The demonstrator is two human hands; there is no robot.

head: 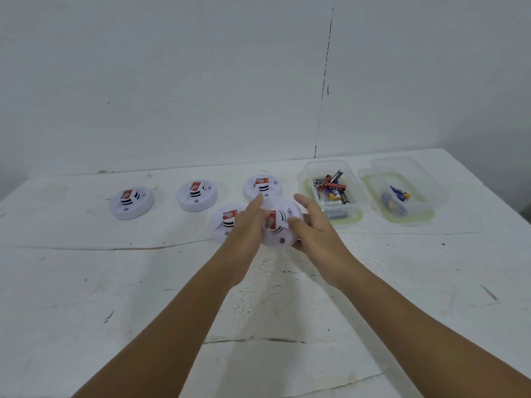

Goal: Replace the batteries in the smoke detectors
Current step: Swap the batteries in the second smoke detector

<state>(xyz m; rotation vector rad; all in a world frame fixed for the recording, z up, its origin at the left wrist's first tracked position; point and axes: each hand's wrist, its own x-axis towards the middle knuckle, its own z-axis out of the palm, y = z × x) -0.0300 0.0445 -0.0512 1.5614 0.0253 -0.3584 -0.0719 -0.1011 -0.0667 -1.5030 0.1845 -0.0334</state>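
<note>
Both my hands hold one white smoke detector (280, 229) with a red label, lifted a little above the table. My left hand (248, 225) grips its left side, my right hand (311, 225) its right side with the thumb on top. Several more white detectors lie on the table: one at the far left (131, 203), one beside it (196, 195), one at the back (262, 186), and one partly hidden behind my left hand (225, 222). A clear tub (356, 214) holds several batteries (333, 188).
A second clear tub (419, 214) to the right holds a few blue batteries (399, 193), with a clear lid behind it. The white table (258, 297) is cracked and scuffed. A white wall rises right behind the table.
</note>
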